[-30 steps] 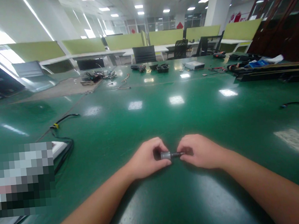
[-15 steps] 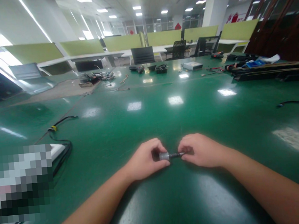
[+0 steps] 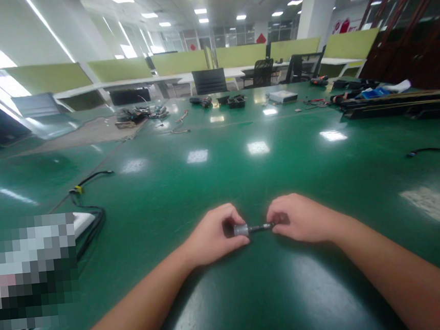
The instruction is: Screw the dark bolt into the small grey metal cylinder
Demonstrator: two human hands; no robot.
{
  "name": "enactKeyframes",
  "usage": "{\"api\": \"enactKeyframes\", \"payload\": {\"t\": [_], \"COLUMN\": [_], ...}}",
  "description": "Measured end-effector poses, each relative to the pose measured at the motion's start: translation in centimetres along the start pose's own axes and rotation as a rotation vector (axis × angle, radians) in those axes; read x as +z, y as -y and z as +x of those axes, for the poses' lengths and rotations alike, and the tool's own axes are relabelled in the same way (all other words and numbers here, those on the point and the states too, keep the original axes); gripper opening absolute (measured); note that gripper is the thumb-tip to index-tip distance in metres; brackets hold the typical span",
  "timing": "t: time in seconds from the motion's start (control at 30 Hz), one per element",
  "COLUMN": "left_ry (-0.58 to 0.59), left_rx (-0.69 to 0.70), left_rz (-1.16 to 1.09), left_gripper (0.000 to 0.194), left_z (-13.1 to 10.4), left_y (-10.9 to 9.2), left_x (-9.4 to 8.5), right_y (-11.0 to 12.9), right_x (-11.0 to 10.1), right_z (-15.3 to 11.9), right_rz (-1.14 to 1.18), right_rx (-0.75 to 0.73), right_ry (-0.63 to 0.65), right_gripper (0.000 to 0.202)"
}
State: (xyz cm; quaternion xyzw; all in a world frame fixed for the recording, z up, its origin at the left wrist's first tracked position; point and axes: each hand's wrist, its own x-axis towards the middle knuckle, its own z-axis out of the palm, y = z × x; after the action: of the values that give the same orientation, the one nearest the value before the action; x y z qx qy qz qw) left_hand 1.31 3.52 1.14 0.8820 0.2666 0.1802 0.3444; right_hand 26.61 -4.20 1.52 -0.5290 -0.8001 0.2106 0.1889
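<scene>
A small tool with a grey cylindrical end and a thin dark shaft (image 3: 257,228) lies level between my hands, just above or on the green table (image 3: 221,180). My left hand (image 3: 216,235) is closed on the grey cylinder (image 3: 241,230), thumb below and fingers above. At the shaft's right tip is my right hand (image 3: 296,219), its thumb and index finger drawn together. Whether those fingertips grip the tip or only touch it is too small to tell.
A pixelated pale object lies at the left edge beside black cables (image 3: 97,217). Tools, wires and a silver box (image 3: 282,96) lie along the far side. Long dark bars (image 3: 399,104) are at the back right, with a black cable (image 3: 434,150) nearer.
My right hand has shifted slightly right and away from my left hand, so more of the shaft's right end shows. My left hand keeps its hold on the grey cylinder.
</scene>
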Motion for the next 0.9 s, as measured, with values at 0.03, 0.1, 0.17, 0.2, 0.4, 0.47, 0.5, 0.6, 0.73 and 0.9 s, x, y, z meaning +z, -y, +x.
{"api": "enactKeyframes", "payload": {"t": [0.03, 0.1, 0.17, 0.2, 0.4, 0.47, 0.5, 0.6, 0.73, 0.9], "left_ry": [0.000, 0.001, -0.001, -0.002, 0.002, 0.004, 0.005, 0.007, -0.001, -0.017], "left_rx": [0.002, 0.003, -0.001, -0.002, -0.003, -0.004, -0.001, 0.005, 0.002, 0.008], "left_rz": [0.000, 0.003, 0.006, 0.007, 0.006, 0.007, 0.006, 0.005, 0.007, 0.032], "left_gripper": [0.022, 0.022, 0.023, 0.023, 0.023, 0.023, 0.022, 0.022, 0.023, 0.022], "left_z": [0.0, 0.0, 0.0, 0.0, 0.0, 0.0, 0.0, 0.1, 0.1, 0.0], "left_y": [0.0, 0.1, 0.1, 0.1, -0.1, -0.1, -0.1, -0.1, -0.1, 0.2], "left_x": [0.0, 0.0, 0.0, 0.0, 0.0, 0.0, 0.0, 0.0, 0.0, 0.2], "right_y": [0.0, 0.0, -0.1, -0.2, -0.9, -1.1, -1.2, -1.4, -1.2, 0.3], "right_x": [0.0, 0.0, 0.0, -0.1, -0.9, -1.0, -1.1, -1.2, -0.8, 1.2], "right_z": [0.0, 0.0, 0.0, -0.1, -0.2, -0.2, -0.2, -0.3, -0.2, 0.9], "right_rz": [0.000, 0.002, 0.005, 0.003, -0.005, 0.007, 0.010, 0.018, 0.050, 0.104], "right_rx": [0.004, 0.011, 0.013, 0.015, 0.053, 0.061, 0.066, 0.082, 0.071, 0.011], "right_ry": [0.000, -0.001, 0.000, 0.002, 0.020, 0.029, 0.036, 0.058, 0.052, -0.013], "right_gripper": [0.012, 0.011, 0.011, 0.011, 0.010, 0.011, 0.011, 0.011, 0.012, 0.008]}}
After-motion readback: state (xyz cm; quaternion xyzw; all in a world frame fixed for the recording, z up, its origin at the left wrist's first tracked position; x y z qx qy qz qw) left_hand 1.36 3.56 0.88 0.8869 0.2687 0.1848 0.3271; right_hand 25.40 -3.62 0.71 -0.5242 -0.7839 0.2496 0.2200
